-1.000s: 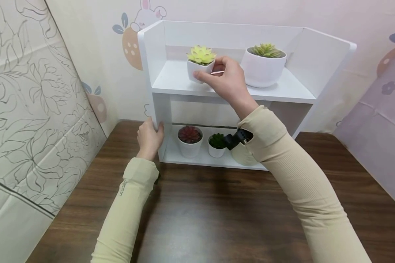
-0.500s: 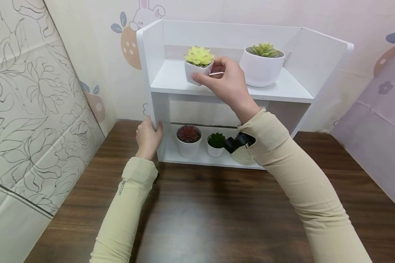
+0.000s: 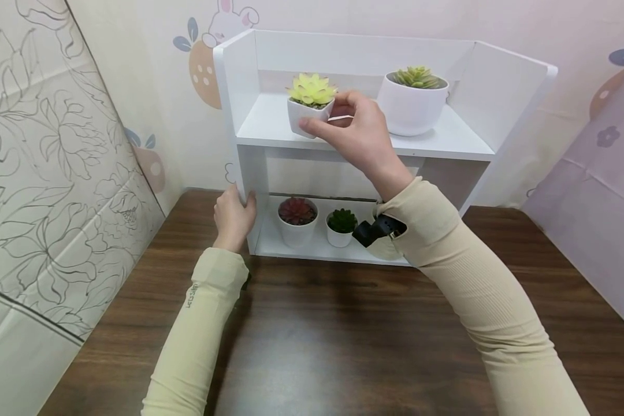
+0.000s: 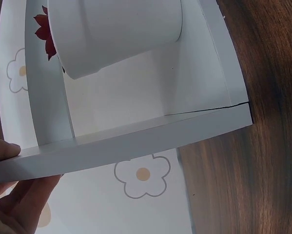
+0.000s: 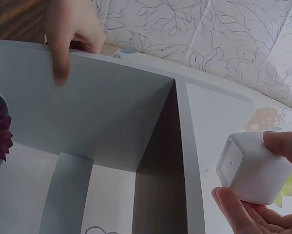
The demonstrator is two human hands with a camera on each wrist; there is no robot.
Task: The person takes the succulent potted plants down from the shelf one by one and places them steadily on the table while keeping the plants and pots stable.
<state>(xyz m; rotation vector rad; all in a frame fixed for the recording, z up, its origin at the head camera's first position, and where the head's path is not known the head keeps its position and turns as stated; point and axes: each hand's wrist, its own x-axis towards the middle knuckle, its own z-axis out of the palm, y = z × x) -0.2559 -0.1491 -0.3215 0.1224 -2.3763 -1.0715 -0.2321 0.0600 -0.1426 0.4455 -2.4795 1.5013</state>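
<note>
My right hand point(image 3: 361, 130) holds a small white angular pot with a yellow-green succulent point(image 3: 311, 92) between thumb and fingers. The pot point(image 5: 255, 165) is slightly tilted, close over the front left of the upper shelf, and its underside shows in the right wrist view. My left hand point(image 3: 234, 216) grips the left side panel of the white shelf unit point(image 3: 249, 167), thumb on the inner face and fingers outside. In the left wrist view this panel's edge point(image 4: 121, 146) runs between thumb and fingers. A larger white pot with a green succulent point(image 3: 413, 107) stands to the right of my right hand.
On the lower shelf stand a white pot with a red succulent point(image 3: 297, 222) and a smaller pot with a dark green one point(image 3: 340, 228). Another pale pot point(image 3: 385, 247) is partly hidden behind the right wrist's black strap. The unit stands on a dark wooden table point(image 3: 312, 335) by patterned walls.
The yellow-green succulent's pot has come slightly lower and nearer the upper shelf's front edge in my right hand. My left hand keeps its grip on the panel. The head view has shifted slightly.
</note>
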